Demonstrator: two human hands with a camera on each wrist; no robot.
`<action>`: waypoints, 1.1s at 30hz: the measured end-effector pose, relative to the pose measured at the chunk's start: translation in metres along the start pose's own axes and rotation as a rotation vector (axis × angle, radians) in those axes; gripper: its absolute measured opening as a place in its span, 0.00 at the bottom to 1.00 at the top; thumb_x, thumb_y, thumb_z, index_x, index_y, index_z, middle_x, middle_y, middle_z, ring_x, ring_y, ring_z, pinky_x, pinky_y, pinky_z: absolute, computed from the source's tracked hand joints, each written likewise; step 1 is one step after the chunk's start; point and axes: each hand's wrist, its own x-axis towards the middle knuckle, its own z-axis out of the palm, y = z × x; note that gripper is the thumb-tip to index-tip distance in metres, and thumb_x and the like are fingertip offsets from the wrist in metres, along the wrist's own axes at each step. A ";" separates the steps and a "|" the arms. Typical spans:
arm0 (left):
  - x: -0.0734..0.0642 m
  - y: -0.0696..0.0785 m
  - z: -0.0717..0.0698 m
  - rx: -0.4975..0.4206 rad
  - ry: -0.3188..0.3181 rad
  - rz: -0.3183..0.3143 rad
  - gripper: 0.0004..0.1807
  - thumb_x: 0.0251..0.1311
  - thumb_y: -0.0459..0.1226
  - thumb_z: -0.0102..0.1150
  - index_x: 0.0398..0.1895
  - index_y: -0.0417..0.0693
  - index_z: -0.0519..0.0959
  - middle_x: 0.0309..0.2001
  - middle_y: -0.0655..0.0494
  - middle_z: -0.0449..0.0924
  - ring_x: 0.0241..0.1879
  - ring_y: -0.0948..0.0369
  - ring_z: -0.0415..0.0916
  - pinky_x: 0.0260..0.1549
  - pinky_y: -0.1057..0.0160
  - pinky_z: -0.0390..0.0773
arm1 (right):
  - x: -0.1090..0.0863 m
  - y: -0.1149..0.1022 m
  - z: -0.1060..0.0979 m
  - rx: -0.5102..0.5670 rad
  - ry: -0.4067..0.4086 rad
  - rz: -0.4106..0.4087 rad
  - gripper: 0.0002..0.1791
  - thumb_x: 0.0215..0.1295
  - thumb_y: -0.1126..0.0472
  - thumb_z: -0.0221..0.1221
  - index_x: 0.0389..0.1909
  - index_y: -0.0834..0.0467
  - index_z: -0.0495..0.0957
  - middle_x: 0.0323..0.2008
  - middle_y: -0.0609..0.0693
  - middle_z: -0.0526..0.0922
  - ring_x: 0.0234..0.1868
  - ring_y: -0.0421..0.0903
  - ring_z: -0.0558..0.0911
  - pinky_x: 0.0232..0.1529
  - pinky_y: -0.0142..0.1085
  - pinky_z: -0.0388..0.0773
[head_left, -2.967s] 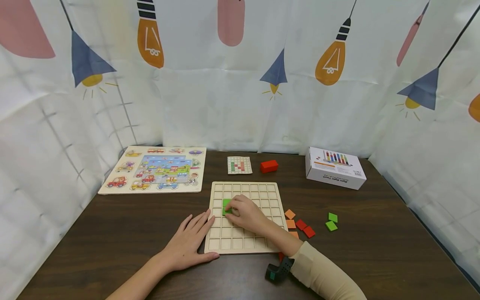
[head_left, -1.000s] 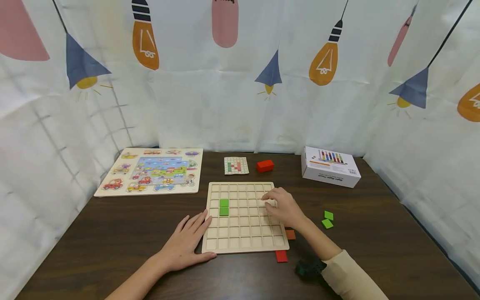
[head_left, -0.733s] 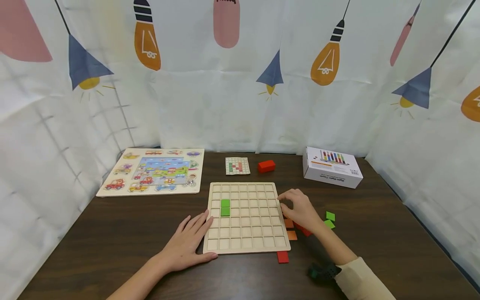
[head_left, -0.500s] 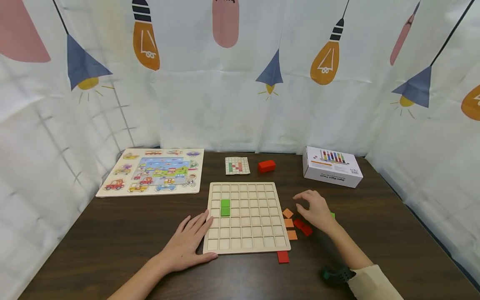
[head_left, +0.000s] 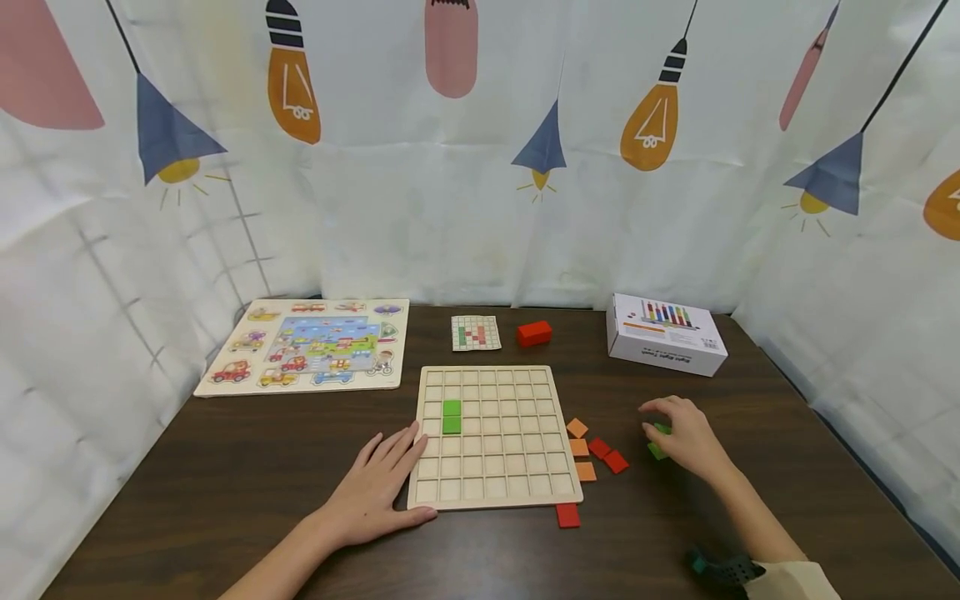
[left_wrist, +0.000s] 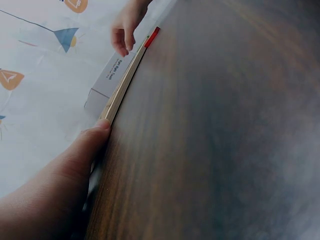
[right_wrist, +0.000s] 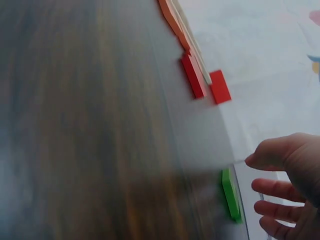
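My left hand (head_left: pixel 375 483) lies spread at the left edge of a wooden grid board (head_left: pixel 495 467), its fingertips and thumb touching the rim. Two green square tiles (head_left: pixel 452 417) sit one above the other in cells at the board's upper left. On the right, my right hand (head_left: pixel 690 437) hovers over loose green tiles (head_left: pixel 657 451), which it partly hides. The right wrist view shows its thumb and fingers apart, with nothing between them, beside a green tile (right_wrist: pixel 231 196).
Orange tiles (head_left: pixel 585 472) and red tiles (head_left: pixel 616 462) lie along the board's right side. Another red tile (head_left: pixel 567 516) is at its lower right corner. Behind stand a pattern card (head_left: pixel 476 332), a red block (head_left: pixel 534 333), a white box (head_left: pixel 666 335) and a vehicle puzzle (head_left: pixel 240 354).
My right hand has left the green tiles on the board and moved right, past the orange and red tiles, to the loose green tiles. The left hand has stayed at the board's edge.
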 end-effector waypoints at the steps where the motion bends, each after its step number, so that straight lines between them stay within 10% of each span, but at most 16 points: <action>1: 0.000 0.000 0.000 -0.001 0.000 0.000 0.51 0.52 0.70 0.40 0.71 0.47 0.51 0.72 0.51 0.43 0.69 0.55 0.44 0.62 0.46 0.42 | -0.002 0.002 -0.001 -0.001 0.000 0.003 0.11 0.51 0.66 0.64 0.38 0.60 0.81 0.39 0.59 0.78 0.42 0.59 0.74 0.40 0.55 0.69; 33: 0.000 0.000 0.000 0.009 0.009 -0.001 0.51 0.52 0.71 0.40 0.71 0.47 0.52 0.71 0.50 0.44 0.69 0.55 0.45 0.62 0.45 0.44 | -0.022 0.028 -0.005 0.004 -0.028 0.030 0.11 0.51 0.66 0.65 0.37 0.60 0.82 0.36 0.56 0.80 0.39 0.57 0.76 0.38 0.54 0.72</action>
